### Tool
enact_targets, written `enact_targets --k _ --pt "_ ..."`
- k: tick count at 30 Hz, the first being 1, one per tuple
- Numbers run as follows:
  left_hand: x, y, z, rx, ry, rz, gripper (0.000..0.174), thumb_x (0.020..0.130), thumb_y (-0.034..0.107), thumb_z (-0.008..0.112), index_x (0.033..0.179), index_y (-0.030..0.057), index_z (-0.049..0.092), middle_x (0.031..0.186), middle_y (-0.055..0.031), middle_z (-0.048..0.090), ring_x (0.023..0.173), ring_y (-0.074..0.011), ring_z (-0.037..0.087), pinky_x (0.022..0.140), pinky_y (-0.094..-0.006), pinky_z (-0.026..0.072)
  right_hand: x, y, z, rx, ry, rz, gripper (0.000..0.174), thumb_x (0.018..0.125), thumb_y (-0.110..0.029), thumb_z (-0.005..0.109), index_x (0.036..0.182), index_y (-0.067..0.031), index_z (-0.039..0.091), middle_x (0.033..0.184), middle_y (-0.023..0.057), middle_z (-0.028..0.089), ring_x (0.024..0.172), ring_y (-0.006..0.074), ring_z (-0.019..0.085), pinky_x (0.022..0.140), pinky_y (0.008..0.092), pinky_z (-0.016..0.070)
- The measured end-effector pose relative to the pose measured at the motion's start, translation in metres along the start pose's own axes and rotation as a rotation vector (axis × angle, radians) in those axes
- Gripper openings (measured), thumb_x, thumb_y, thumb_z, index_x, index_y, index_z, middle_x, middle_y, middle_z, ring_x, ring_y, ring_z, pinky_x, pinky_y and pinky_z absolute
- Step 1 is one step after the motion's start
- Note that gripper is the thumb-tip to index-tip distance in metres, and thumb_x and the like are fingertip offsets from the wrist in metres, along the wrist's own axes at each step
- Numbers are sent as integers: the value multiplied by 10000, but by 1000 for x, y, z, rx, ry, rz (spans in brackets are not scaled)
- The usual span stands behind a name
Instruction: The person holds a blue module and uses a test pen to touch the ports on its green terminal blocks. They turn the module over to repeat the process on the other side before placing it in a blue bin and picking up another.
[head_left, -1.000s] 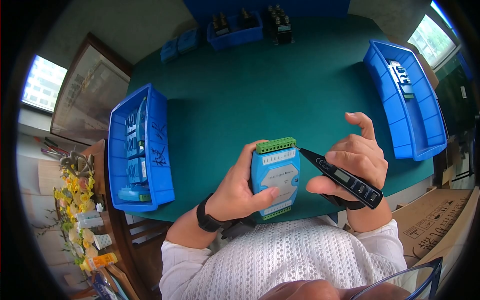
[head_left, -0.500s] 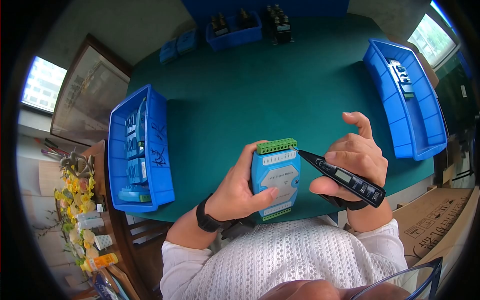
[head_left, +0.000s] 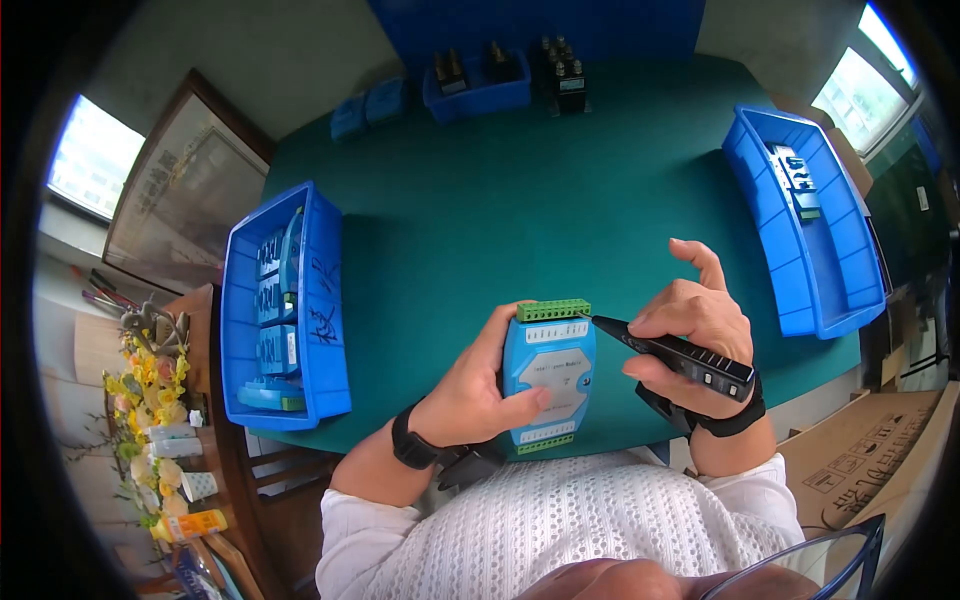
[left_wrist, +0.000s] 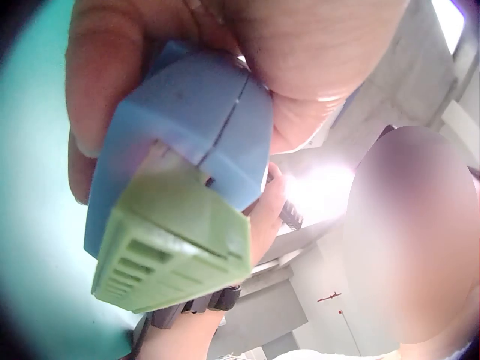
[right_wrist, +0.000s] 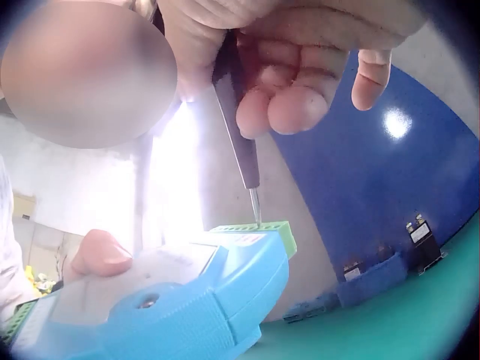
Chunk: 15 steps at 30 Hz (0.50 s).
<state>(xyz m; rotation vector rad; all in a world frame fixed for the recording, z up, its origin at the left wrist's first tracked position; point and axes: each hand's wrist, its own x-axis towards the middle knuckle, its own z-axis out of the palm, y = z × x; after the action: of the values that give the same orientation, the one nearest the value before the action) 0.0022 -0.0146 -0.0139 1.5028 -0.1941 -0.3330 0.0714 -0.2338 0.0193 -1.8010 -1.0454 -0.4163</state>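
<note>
My left hand (head_left: 475,395) grips a light blue module (head_left: 552,385) by its left side, thumb on the grey label. Green terminal blocks sit at its top (head_left: 554,309) and bottom. My right hand (head_left: 695,335) pinches a black pen-shaped tester (head_left: 690,362), index finger raised. In the right wrist view the tester's metal tip (right_wrist: 256,206) meets the green terminal block (right_wrist: 285,237); whether it is inside a hole cannot be told. The left wrist view shows the fingers (left_wrist: 105,82) around the module (left_wrist: 187,112), green block (left_wrist: 172,240) towards the camera.
A blue bin (head_left: 330,375) with several modules stands at the left of the green table (head_left: 500,200). Another blue bin (head_left: 845,270) at the right holds a few parts. At the back are a small blue bin (head_left: 480,103), a black component (head_left: 570,92) and blue modules (head_left: 384,101).
The head view has tilted slightly upward. The tester's tip has shifted left along the upper terminal block, and the tester lies flatter, its display no longer showing.
</note>
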Motion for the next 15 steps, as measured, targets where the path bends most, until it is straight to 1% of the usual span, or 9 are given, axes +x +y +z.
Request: enact_targets --k 6,9,15 --pt "0 2 -1 -16 13 -8 708 753 179 663 1308 -2 264 1218 -136 480 1137 -209 484 956 -365 397 1 -2 -1 0 -39 16 249 647 -156 796 750 -122 572 715 -8 634 643 133 601 984 456 313" --pt "-1 2 0 -18 14 -9 710 753 183 666 1307 -1 264 1215 -134 482 1134 -207 485 956 -360 395 0 -4 -2 -41 -35 11 252 639 -142 797 751 -123 572 704 -7 632 631 133 599 986 460 310" --pt "-1 2 1 -20 12 -23 719 748 204 674 1305 0 268 1213 -135 480 1135 -205 482 961 -359 387 0 -2 -1 -43 17 -61 234 648 -146 784 743 -125 571 647 -3 612 582 126 587 989 464 309"
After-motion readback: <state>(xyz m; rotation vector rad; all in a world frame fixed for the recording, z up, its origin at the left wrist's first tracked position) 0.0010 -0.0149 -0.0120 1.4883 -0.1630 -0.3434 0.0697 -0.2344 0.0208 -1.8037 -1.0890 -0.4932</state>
